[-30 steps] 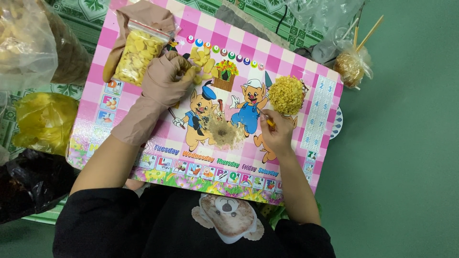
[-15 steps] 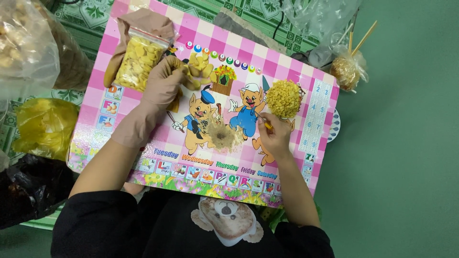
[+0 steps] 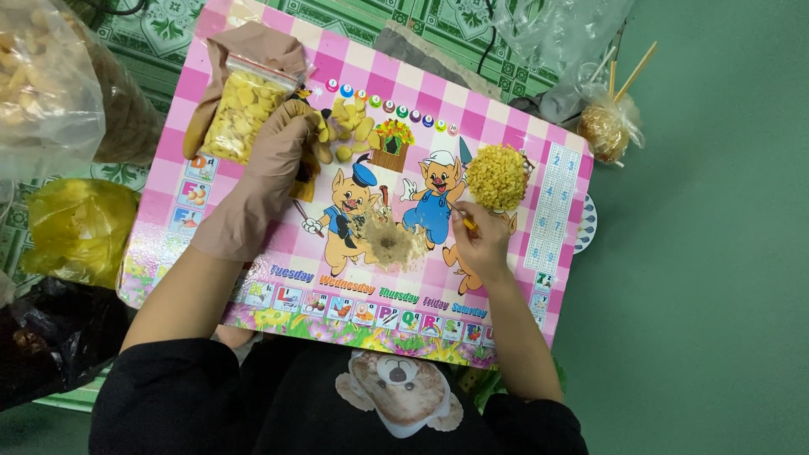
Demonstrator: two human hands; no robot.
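My left hand [image 3: 274, 164], in a tan glove, lies on a pink cartoon lap board [image 3: 497, 118]. Its curled fingertips pinch at the edge of a small heap of loose yellow petals [image 3: 350, 126]. Just left of that hand lies a clear zip bag of the same yellow petals [image 3: 240, 114] on a brown bag. My bare right hand [image 3: 480, 244] grips a thin stick that carries a round yellow petal ball [image 3: 497, 175], held just above the board's right side. A patch of brownish crumbs [image 3: 389, 244] sits between my hands.
A plastic-wrapped ball on sticks [image 3: 605, 131] lies off the board's top right, below crumpled clear plastic [image 3: 556, 34]. At the left are a big clear bag of pale pieces [image 3: 50, 84], a yellow bag [image 3: 80, 227] and a black bag [image 3: 46, 337]. Green floor lies to the right.
Very little: my left hand stays at the loose petals with its fingers curling in a bit more, and my right hand keeps the stick and ball in place.
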